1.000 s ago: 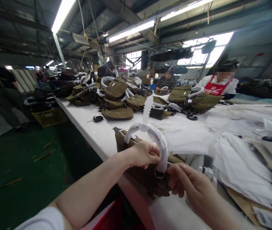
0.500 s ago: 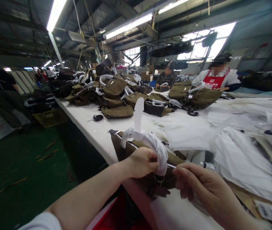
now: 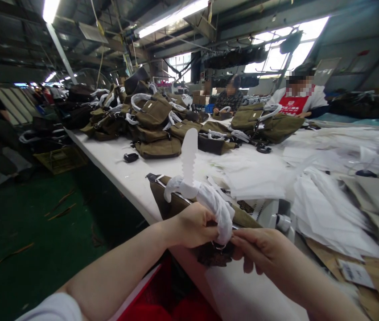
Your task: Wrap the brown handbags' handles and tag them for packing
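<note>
An olive-green bag (image 3: 158, 192) with a metal zip lies at the table's near edge. Its handle (image 3: 214, 205) is wrapped in white paper and arches over the zip. My left hand (image 3: 194, 225) is closed round the lower part of this handle, just above a metal ring (image 3: 218, 245). Thumb and fingers pinched, my right hand (image 3: 259, 247) meets the handle's lower end from the right; what is between the fingertips is hidden. A white strip with notched edges (image 3: 189, 156) stands up from the top of the handle. Under the ring hangs a dark patterned piece (image 3: 213, 257).
More olive bags (image 3: 156, 111) with wrapped handles are heaped along the far side of the white table (image 3: 109, 160). White sheets (image 3: 323, 209) are stacked at the right, beside a tape dispenser-like object (image 3: 281, 220). A person in a red apron (image 3: 294, 104) and another person (image 3: 228, 96) sit opposite.
My right hand has moved left and its fingertips now meet the handle's lower end. My left hand keeps its hold. The view has shifted slightly.
</note>
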Demonstrator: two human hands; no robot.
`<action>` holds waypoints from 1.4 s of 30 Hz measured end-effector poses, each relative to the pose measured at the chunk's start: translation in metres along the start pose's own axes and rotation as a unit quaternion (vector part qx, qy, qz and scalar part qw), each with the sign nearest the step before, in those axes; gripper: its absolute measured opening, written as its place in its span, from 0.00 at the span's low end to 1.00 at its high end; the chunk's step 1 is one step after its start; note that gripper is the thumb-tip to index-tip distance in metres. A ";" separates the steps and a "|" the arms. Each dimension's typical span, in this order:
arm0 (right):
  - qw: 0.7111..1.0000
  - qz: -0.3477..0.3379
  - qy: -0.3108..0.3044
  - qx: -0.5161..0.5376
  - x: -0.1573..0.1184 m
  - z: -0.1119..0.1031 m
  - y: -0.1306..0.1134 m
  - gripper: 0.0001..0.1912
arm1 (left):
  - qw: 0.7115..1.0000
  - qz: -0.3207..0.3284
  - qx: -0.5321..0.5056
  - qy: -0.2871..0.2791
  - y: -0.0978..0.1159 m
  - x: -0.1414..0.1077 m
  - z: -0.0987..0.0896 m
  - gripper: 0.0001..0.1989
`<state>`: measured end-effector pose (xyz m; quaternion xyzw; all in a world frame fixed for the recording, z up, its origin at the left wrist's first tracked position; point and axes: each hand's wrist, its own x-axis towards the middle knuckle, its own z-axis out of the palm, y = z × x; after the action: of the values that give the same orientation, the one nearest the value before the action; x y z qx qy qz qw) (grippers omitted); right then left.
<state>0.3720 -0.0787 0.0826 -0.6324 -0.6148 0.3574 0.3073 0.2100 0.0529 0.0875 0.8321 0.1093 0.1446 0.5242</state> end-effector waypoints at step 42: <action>0.976 -0.054 0.129 -0.168 -0.006 -0.019 0.005 0.14 | 0.997 -0.026 0.053 0.055 -0.013 0.009 0.003 0.10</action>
<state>0.3909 -0.0836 0.0891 -0.6817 -0.6546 0.1473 0.2917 0.2188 0.0588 0.0754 0.8463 0.1671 0.1701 0.4764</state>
